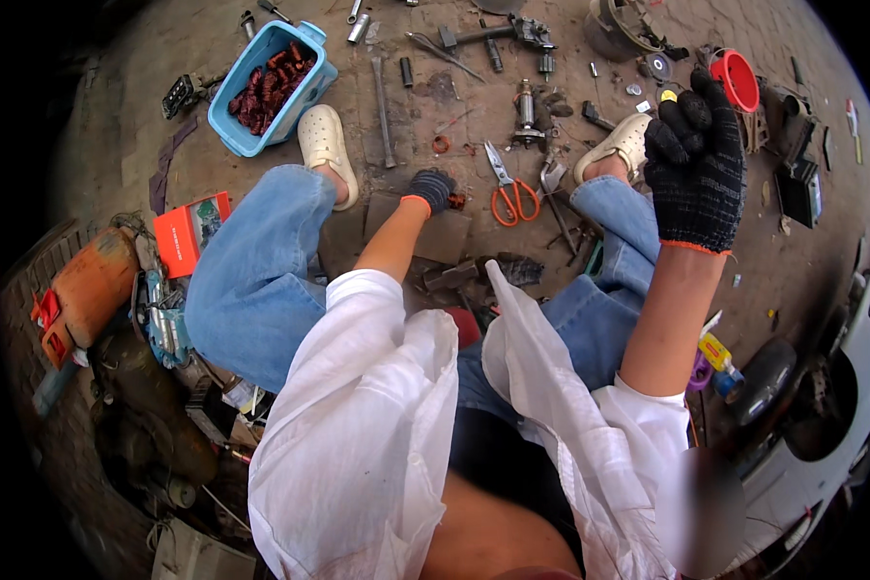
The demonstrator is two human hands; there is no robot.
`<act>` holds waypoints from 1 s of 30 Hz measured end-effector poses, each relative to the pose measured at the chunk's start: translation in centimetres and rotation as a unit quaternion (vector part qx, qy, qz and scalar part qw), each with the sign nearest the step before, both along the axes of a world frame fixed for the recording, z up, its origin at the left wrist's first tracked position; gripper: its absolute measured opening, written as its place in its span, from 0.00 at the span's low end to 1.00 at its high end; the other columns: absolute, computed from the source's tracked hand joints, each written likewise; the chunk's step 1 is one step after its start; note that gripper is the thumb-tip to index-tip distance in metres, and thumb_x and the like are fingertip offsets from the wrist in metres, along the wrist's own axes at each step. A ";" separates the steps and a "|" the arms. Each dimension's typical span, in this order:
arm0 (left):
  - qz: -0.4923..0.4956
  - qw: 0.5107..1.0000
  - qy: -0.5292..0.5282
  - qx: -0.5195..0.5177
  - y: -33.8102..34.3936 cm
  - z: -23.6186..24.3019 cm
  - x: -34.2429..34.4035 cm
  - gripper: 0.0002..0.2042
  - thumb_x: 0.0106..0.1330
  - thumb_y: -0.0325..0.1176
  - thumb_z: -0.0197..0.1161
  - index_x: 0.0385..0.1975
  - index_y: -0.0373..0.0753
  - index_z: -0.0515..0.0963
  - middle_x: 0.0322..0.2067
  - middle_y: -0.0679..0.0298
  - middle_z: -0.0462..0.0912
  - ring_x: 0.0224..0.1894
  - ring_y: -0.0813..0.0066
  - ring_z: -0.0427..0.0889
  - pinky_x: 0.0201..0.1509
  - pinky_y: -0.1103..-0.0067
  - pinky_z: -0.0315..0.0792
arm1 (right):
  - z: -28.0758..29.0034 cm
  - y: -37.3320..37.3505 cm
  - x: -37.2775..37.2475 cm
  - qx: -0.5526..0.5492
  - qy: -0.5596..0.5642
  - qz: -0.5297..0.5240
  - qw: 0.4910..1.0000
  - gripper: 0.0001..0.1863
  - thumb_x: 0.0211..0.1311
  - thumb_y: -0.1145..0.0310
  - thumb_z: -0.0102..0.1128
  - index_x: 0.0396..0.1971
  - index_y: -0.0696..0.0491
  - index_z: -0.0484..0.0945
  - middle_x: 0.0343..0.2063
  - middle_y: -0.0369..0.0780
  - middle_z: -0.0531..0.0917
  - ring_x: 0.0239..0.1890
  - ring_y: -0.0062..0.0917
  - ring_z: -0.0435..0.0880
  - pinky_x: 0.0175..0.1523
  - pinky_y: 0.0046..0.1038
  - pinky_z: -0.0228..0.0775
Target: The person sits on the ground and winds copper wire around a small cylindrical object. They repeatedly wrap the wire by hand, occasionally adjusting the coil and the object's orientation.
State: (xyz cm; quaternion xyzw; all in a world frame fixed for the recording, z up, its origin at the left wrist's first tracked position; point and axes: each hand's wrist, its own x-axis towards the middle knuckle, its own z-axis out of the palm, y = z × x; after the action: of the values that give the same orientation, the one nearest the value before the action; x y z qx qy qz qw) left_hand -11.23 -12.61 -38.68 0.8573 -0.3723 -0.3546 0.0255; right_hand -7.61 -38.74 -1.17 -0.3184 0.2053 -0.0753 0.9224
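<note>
My left hand (433, 190), in a dark knit glove with an orange cuff, is low over a flat grey plate (443, 232). Its fingers are closed on a small copper-brown wire piece (457, 201), mostly hidden by the glove. My right hand (694, 164), gloved in black, is raised at the right with its fingers curled; whatever may be in them is hidden. Orange-handled scissors (514, 201) lie with blades apart, right of the left hand. A blue plastic bin (317, 79) at the upper left holds several reddish-brown wire coils (275, 87).
Between my feet lie a long metal bar (384, 111), a motor armature (526, 108) and pliers (445, 55). A red cup (736, 81) stands at the far right. An orange box (191, 232) and an orange cylinder (95, 285) are at the left; a white panel (851, 387) leans at the right.
</note>
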 end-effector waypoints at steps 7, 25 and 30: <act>-0.123 0.981 0.127 0.082 -1.6 -1.5 3.1 0.18 0.43 0.38 0.63 0.36 0.39 0.78 0.38 0.52 0.79 0.43 0.59 0.78 0.45 0.67 0.72 | -0.9 1.3 0.7 -0.020 0.057 -0.018 0.998 0.09 0.61 0.69 0.51 0.37 0.58 0.72 0.18 0.30 0.65 0.16 0.13 0.58 0.18 0.15 0.49; 0.398 0.713 0.362 -0.450 5.3 23.4 12.1 0.29 0.56 0.31 0.63 0.58 0.38 0.61 0.43 0.64 0.75 0.42 0.77 0.75 0.44 0.80 0.73 | 2.1 1.2 1.1 -0.322 0.028 -0.041 0.945 0.10 0.60 0.64 0.51 0.32 0.55 0.78 0.18 0.29 0.72 0.15 0.09 0.62 0.19 0.14 0.51; 0.332 0.750 0.289 -0.493 2.7 35.9 10.6 0.28 0.57 0.30 0.63 0.58 0.37 0.61 0.43 0.63 0.75 0.43 0.77 0.75 0.45 0.80 0.73 | 2.5 5.6 1.2 -0.410 -0.049 0.085 0.907 0.13 0.56 0.64 0.58 0.38 0.56 0.77 0.27 0.35 0.78 0.26 0.13 0.72 0.30 0.17 0.65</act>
State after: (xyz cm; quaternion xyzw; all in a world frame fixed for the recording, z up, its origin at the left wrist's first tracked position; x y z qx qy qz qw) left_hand -0.59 -9.87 -2.78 0.6522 -0.1618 -0.3216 0.6671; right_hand -6.45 -33.18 1.36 -0.6805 0.0828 -0.0901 0.7225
